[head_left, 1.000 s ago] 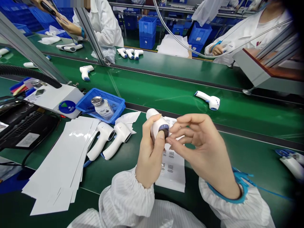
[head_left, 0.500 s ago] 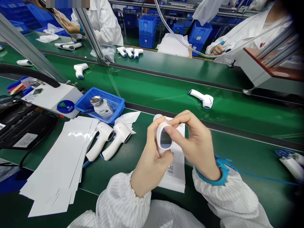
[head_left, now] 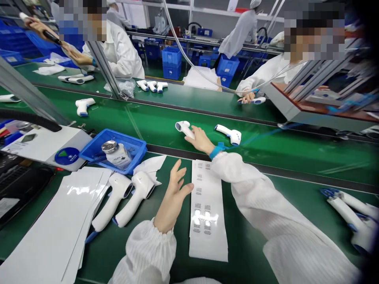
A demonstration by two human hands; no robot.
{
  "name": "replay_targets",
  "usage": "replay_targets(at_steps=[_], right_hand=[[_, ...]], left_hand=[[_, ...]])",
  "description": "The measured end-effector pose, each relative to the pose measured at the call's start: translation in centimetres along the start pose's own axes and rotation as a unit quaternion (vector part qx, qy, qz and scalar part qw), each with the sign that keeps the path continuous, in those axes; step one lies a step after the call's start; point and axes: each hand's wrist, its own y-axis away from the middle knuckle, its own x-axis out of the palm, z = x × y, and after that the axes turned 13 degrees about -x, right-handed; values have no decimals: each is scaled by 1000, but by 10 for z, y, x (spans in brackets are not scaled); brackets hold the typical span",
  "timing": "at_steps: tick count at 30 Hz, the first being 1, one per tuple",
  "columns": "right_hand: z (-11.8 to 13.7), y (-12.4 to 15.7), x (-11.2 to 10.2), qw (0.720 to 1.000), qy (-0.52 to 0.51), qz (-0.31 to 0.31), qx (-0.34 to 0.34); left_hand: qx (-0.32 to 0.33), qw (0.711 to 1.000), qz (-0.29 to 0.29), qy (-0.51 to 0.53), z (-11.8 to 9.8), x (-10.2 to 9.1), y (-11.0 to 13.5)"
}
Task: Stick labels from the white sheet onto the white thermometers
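Observation:
My right hand [head_left: 201, 140] lies flat on the green conveyor belt [head_left: 142, 124], its fingertips against the handle of a white infrared thermometer [head_left: 185, 128]. A second thermometer [head_left: 227, 134] lies to the right of that hand. My left hand [head_left: 174, 193] hovers with fingers spread, holding nothing, just left of a printed label strip [head_left: 207, 209]. Two more white thermometers [head_left: 118, 199] [head_left: 140, 193] lie side by side left of that hand. A blue tray [head_left: 112, 154] holds a metal-capped bottle [head_left: 117, 154].
White sheets [head_left: 56, 213] lie stacked at the left, beside a black device [head_left: 20, 181]. More thermometers [head_left: 352, 219] lie at the right. Co-workers [head_left: 115, 47] [head_left: 266, 75] handle items across the belts. Blue crates [head_left: 171, 63] stand beyond them. An aluminium frame post [head_left: 103, 67] rises between the belts.
The thermometer that both my hands held now lies on the belt by my right hand. My hands have moved apart, and the view has tilted upward.

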Motion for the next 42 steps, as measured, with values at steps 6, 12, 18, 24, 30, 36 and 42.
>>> replay_targets(at_steps=[6,12,18,24,30,36,42], right_hand=[[-74,-2,-46,972,74,-135,180],[-94,51,-67,984,11,-85,159],[-26,137,-43,969,-178,82,-153],[-2,219,-14,992,-104,-5,-67],[-8,254,20,992,-100,-61,-40],[-11,251,31,987,-127,-96,-29],[-15,238,32,988,-133,-78,-10]], left_hand=[[25,998,-59,-17,9,-25,6],[48,994,-61,82,4,-12,-19],[-66,972,188,127,9,18,-27],[-58,989,91,101,43,31,-1],[-81,990,96,61,60,39,8],[-2,997,82,3,66,38,-17],[12,997,79,-9,75,37,-26]])
